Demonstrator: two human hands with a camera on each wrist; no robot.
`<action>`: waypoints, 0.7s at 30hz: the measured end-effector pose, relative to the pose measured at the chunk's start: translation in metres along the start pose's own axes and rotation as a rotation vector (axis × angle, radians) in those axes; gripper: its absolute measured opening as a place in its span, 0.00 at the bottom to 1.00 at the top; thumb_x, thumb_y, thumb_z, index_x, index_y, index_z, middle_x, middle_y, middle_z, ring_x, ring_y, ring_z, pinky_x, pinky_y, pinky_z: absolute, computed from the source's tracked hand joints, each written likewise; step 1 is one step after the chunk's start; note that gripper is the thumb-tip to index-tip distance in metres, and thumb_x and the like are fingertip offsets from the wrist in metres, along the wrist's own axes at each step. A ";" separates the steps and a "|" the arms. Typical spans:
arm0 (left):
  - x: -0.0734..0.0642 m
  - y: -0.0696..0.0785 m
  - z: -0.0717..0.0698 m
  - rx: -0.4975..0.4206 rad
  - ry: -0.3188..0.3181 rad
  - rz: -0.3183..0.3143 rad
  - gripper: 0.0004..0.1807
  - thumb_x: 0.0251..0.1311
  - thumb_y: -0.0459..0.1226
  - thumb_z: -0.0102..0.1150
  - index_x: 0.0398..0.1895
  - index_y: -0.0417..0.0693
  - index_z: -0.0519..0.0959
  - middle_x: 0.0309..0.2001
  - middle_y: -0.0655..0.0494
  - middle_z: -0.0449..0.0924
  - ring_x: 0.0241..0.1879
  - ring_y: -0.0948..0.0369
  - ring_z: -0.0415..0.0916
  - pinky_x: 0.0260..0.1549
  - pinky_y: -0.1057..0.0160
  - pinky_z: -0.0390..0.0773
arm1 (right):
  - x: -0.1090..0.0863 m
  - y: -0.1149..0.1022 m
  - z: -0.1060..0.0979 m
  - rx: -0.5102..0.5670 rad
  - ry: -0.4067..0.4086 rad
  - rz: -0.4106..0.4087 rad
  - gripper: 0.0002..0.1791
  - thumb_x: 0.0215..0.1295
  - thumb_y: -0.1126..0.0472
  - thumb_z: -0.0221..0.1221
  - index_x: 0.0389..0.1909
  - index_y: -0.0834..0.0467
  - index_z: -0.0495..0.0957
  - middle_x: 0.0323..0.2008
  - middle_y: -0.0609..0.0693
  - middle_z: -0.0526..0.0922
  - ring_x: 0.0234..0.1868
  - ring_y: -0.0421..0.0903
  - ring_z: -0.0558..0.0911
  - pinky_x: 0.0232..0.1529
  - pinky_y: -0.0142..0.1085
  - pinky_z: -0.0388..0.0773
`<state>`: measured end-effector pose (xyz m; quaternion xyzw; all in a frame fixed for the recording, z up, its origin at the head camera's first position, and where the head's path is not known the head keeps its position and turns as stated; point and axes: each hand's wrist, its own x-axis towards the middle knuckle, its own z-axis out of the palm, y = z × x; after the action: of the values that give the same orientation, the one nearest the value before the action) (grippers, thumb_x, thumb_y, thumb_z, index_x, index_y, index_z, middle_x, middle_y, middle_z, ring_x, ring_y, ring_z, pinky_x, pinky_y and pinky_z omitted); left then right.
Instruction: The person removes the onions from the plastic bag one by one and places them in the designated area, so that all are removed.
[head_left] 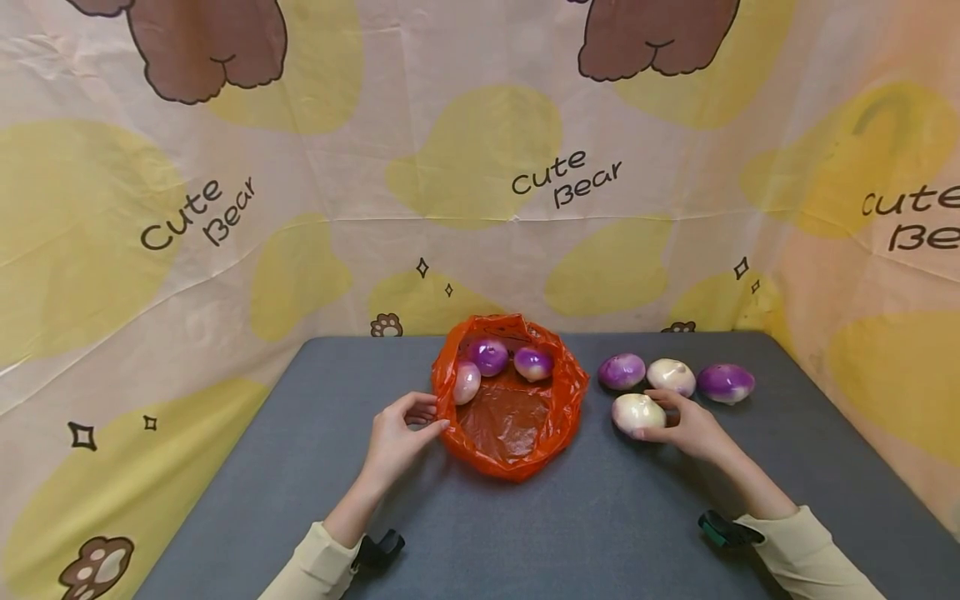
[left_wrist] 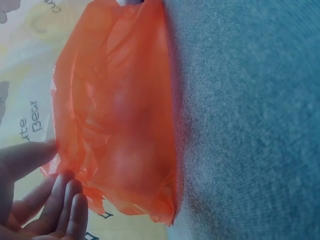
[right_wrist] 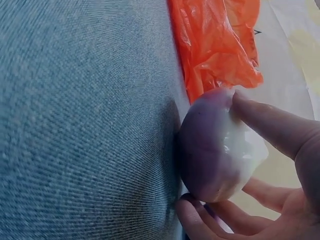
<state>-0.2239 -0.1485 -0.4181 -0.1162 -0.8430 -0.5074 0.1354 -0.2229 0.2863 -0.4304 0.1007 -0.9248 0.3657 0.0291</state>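
A red plastic bag (head_left: 510, 471) stands with its mouth wide, and inside lie a pale turnip (head_left: 467, 382) and two purple turnips (head_left: 488, 357). At the bag's left rim, my left hand (head_left: 401, 432) pinches the thin plastic between thumb and fingers; the left wrist view shows the bag's side (left_wrist: 125, 115) beside the fingertips. To the right of the bag, my right hand (head_left: 686, 425) grips a white-and-purple turnip (head_left: 637, 414), thumb on one side and fingers on the other. In the right wrist view this turnip (right_wrist: 215, 147) is low against the cloth.
Behind the right hand lie a purple turnip (head_left: 622, 372), a white turnip (head_left: 671, 377) and a darker purple turnip (head_left: 726, 383) in a row. A grey-blue cloth covers the table (head_left: 300, 467). A printed curtain (head_left: 465, 167) hangs behind the table and along its sides.
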 end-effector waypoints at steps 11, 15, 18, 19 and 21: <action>0.000 0.001 0.000 0.009 -0.003 -0.007 0.16 0.47 0.37 0.73 0.40 0.49 0.81 0.35 0.55 0.82 0.35 0.60 0.79 0.42 0.54 0.82 | 0.002 0.003 0.005 0.082 -0.010 -0.024 0.37 0.53 0.53 0.69 0.60 0.67 0.69 0.58 0.67 0.73 0.54 0.64 0.77 0.51 0.54 0.76; 0.000 0.001 0.000 0.005 0.000 -0.008 0.16 0.47 0.37 0.73 0.40 0.49 0.81 0.34 0.55 0.82 0.35 0.60 0.79 0.41 0.54 0.82 | 0.003 0.004 0.006 0.067 -0.014 -0.025 0.38 0.52 0.52 0.69 0.60 0.67 0.68 0.58 0.67 0.74 0.55 0.64 0.76 0.52 0.55 0.75; 0.000 0.002 0.000 0.006 0.003 -0.007 0.16 0.47 0.37 0.73 0.40 0.49 0.81 0.34 0.55 0.82 0.35 0.60 0.79 0.41 0.54 0.82 | 0.003 0.004 0.006 0.071 -0.019 -0.029 0.38 0.52 0.53 0.69 0.60 0.68 0.67 0.57 0.68 0.73 0.56 0.65 0.75 0.53 0.55 0.74; 0.000 0.002 0.000 0.011 0.004 -0.001 0.16 0.47 0.37 0.73 0.40 0.48 0.81 0.35 0.55 0.82 0.35 0.60 0.79 0.41 0.54 0.82 | 0.002 0.004 0.005 0.075 -0.020 -0.030 0.38 0.52 0.53 0.69 0.60 0.68 0.67 0.57 0.69 0.73 0.56 0.65 0.75 0.53 0.55 0.74; 0.000 0.001 0.001 0.012 0.007 0.003 0.16 0.47 0.37 0.73 0.41 0.48 0.81 0.35 0.54 0.82 0.35 0.59 0.79 0.41 0.54 0.82 | 0.002 0.005 0.005 0.089 -0.024 -0.035 0.38 0.52 0.54 0.69 0.60 0.69 0.66 0.57 0.70 0.73 0.57 0.66 0.74 0.53 0.55 0.74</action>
<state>-0.2231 -0.1473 -0.4173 -0.1149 -0.8453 -0.5026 0.1401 -0.2259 0.2858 -0.4368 0.1227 -0.9060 0.4047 0.0198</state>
